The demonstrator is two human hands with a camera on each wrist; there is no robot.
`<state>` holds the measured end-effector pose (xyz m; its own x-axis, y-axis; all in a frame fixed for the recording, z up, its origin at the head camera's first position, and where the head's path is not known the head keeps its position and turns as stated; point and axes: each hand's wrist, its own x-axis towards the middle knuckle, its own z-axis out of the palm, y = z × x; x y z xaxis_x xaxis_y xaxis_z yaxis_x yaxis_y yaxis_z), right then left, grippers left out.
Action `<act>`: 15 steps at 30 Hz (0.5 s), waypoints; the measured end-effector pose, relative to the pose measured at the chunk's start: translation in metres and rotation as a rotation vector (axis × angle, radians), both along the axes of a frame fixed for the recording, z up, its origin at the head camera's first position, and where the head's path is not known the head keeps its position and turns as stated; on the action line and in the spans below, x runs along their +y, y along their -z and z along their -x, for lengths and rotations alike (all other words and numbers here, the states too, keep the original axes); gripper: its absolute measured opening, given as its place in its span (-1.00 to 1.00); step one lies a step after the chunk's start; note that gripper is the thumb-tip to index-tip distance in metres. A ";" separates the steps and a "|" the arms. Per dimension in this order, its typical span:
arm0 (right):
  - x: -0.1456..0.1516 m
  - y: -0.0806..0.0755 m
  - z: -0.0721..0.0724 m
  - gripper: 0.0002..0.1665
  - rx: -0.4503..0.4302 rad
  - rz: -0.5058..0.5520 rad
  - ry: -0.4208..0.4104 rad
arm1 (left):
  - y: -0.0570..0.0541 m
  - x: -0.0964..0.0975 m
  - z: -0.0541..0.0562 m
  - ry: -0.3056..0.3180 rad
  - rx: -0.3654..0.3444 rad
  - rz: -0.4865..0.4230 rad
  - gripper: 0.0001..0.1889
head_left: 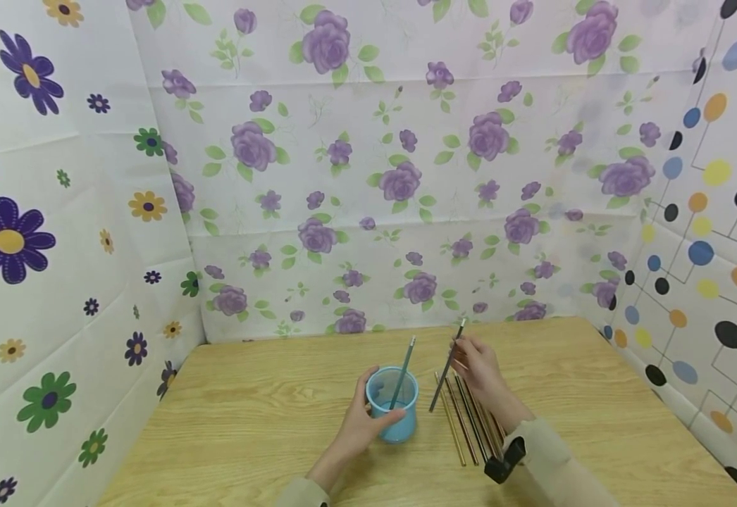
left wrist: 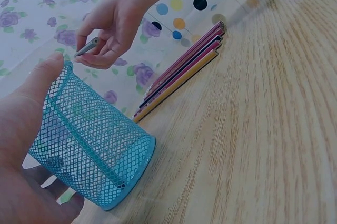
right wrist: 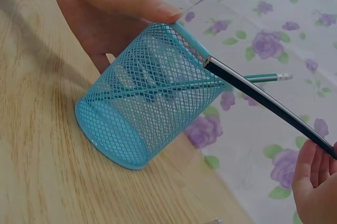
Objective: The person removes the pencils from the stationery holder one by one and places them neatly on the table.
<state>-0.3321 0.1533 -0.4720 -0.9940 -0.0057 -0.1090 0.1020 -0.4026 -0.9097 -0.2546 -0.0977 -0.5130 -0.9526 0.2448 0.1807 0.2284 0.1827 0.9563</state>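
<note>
A light blue mesh pencil cup stands upright on the table, and my left hand grips it round the side with the thumb near the rim. Leaning inside it is a teal pencil with a white eraser end, its shaft visible through the mesh in the right wrist view. My right hand pinches a dark pencil near its upper end. That pencil slants down just right of the cup; in the right wrist view its lower tip appears in front of the cup's rim.
Several pencils, yellow, reddish and dark, lie side by side on the wooden table right of the cup, partly under my right forearm. Patterned cloth walls enclose the table at the back and both sides.
</note>
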 end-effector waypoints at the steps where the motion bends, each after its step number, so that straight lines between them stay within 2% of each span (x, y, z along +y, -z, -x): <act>1: 0.001 0.000 0.000 -0.75 -0.005 0.010 0.000 | 0.000 0.000 0.000 0.000 0.000 0.000 -0.06; 15: 0.018 0.007 -0.003 -0.84 -0.005 0.018 -0.025 | 0.001 0.001 0.001 0.003 -0.009 -0.017 -0.06</act>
<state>-0.3289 0.1709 -0.4787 -0.9930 -0.0326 -0.1136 0.1168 -0.4164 -0.9017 -0.2559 -0.0970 -0.5144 -0.9534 0.2448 0.1762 0.2201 0.1654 0.9613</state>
